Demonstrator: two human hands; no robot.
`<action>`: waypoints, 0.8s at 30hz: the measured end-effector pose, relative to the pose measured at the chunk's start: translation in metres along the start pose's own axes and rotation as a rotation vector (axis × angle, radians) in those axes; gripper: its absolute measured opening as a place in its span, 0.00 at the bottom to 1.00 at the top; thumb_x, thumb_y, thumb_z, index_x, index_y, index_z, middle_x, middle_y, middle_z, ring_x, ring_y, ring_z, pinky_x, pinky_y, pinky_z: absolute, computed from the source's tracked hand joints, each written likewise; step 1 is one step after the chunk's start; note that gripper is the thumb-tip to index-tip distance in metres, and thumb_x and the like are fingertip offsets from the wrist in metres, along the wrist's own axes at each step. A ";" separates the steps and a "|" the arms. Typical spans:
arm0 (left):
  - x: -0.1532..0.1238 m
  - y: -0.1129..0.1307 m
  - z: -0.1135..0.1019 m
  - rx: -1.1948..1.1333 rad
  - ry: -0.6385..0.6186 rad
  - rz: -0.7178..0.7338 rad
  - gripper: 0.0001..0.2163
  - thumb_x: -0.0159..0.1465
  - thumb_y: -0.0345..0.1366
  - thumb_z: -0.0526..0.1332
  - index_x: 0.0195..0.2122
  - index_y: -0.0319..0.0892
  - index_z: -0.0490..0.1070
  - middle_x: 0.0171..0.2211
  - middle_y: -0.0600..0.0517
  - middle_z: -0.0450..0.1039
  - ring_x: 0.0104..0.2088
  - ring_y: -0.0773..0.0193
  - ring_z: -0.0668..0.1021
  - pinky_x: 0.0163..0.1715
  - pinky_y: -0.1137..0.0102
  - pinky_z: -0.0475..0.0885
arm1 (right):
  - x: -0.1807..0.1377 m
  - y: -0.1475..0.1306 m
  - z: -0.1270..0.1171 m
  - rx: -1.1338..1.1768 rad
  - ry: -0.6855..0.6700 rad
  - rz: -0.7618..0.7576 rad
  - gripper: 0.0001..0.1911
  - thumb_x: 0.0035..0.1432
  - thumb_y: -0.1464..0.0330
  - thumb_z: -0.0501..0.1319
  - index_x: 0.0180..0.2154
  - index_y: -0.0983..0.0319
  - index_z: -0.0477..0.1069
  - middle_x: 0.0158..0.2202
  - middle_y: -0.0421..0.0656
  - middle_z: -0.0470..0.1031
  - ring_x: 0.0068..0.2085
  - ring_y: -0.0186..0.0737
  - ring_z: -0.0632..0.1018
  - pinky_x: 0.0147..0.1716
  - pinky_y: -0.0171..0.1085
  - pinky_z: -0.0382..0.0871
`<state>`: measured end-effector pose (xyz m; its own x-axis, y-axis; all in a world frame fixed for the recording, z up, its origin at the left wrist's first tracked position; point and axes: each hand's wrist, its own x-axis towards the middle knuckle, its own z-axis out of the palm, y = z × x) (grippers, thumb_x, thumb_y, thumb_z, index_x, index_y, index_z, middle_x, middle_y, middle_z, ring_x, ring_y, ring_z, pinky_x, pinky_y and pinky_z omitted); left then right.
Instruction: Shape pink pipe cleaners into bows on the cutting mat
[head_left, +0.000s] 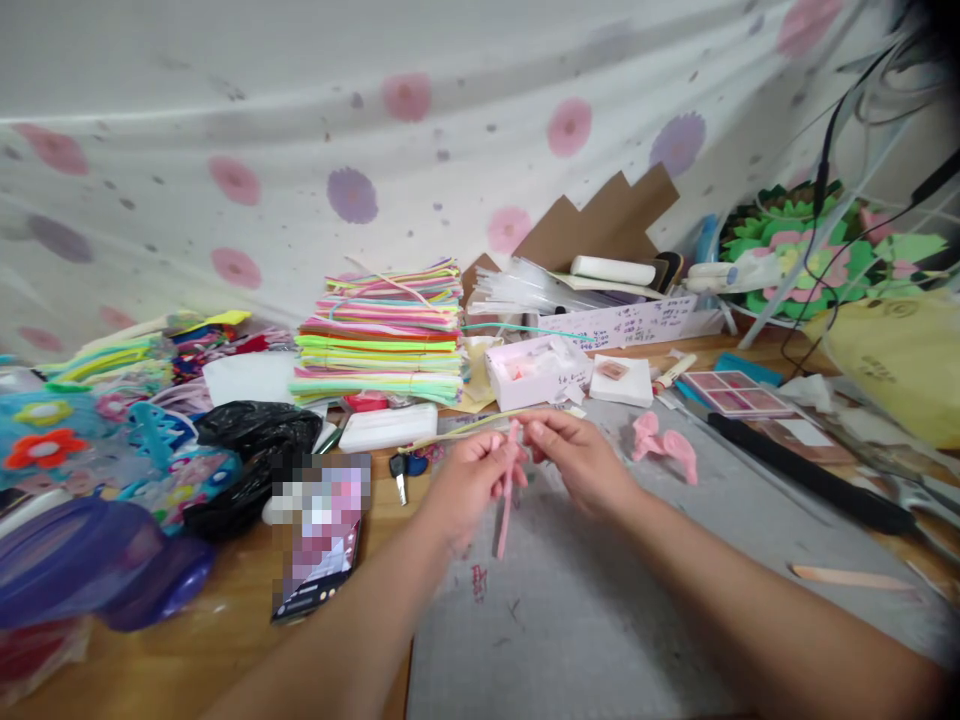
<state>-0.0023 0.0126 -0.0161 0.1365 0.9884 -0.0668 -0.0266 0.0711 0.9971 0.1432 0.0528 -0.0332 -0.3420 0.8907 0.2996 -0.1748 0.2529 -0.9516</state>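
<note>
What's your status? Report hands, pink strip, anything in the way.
Left hand pinching pink strip; right hand at its upper end, grip unclear. Strip angled down over grey mat. Nothing blocking; curled pink pieces lie rightward.

My forearms (375,600) reach forward, converging. Left hand (471,485) pinches, thumb against curled fingers; right hand (576,458) likewise pinched, fingertips just beside my left's.

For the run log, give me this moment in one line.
left hand: pinching pink strip; right hand: by strip's upper end; curled pink piece: on gray mat
</note>
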 end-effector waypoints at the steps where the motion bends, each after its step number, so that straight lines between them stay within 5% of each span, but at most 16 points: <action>1: 0.002 0.001 -0.002 -0.004 0.039 0.014 0.10 0.58 0.41 0.59 0.28 0.37 0.68 0.20 0.53 0.69 0.20 0.72 0.65 0.21 0.76 0.57 | 0.002 0.002 -0.005 -0.135 -0.009 -0.054 0.10 0.58 0.64 0.57 0.37 0.61 0.75 0.29 0.41 0.72 0.29 0.35 0.71 0.30 0.35 0.64; 6: 0.008 0.001 -0.008 -0.166 0.183 -0.021 0.06 0.57 0.37 0.59 0.29 0.40 0.64 0.21 0.55 0.67 0.23 0.70 0.70 0.25 0.75 0.63 | 0.004 0.015 -0.014 -0.796 -0.396 -0.255 0.12 0.52 0.77 0.59 0.36 0.59 0.76 0.37 0.45 0.71 0.40 0.41 0.69 0.41 0.40 0.62; 10: 0.010 0.001 -0.009 -0.288 0.225 -0.010 0.08 0.53 0.34 0.61 0.28 0.42 0.60 0.19 0.60 0.60 0.17 0.74 0.63 0.16 0.78 0.56 | 0.000 0.016 -0.007 -0.996 -0.514 -0.297 0.08 0.49 0.77 0.61 0.31 0.61 0.75 0.39 0.46 0.69 0.42 0.42 0.67 0.41 0.40 0.62; 16: 0.012 0.002 -0.016 -0.280 0.256 -0.027 0.11 0.51 0.35 0.64 0.25 0.41 0.60 0.14 0.63 0.50 0.13 0.77 0.53 0.13 0.79 0.47 | 0.001 0.000 -0.018 -0.679 -0.457 -0.140 0.07 0.54 0.78 0.54 0.30 0.63 0.66 0.30 0.40 0.68 0.32 0.33 0.68 0.33 0.33 0.62; 21: 0.013 0.000 -0.012 -0.295 0.302 0.000 0.11 0.51 0.38 0.65 0.26 0.41 0.62 0.13 0.64 0.48 0.13 0.77 0.51 0.12 0.78 0.44 | 0.002 -0.004 -0.018 -0.294 -0.202 0.132 0.03 0.57 0.69 0.53 0.31 0.61 0.62 0.26 0.37 0.69 0.22 0.29 0.66 0.21 0.30 0.59; 24: 0.009 0.001 -0.010 -0.192 0.402 0.175 0.10 0.54 0.40 0.63 0.28 0.42 0.64 0.14 0.63 0.51 0.14 0.76 0.54 0.14 0.78 0.48 | 0.003 -0.004 -0.013 -0.159 -0.065 0.173 0.04 0.54 0.68 0.57 0.33 0.62 0.64 0.26 0.38 0.70 0.21 0.28 0.66 0.19 0.30 0.57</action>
<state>-0.0112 0.0234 -0.0163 -0.2788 0.9588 0.0547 -0.2026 -0.1144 0.9725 0.1547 0.0592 -0.0297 -0.4139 0.9009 0.1304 0.0376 0.1600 -0.9864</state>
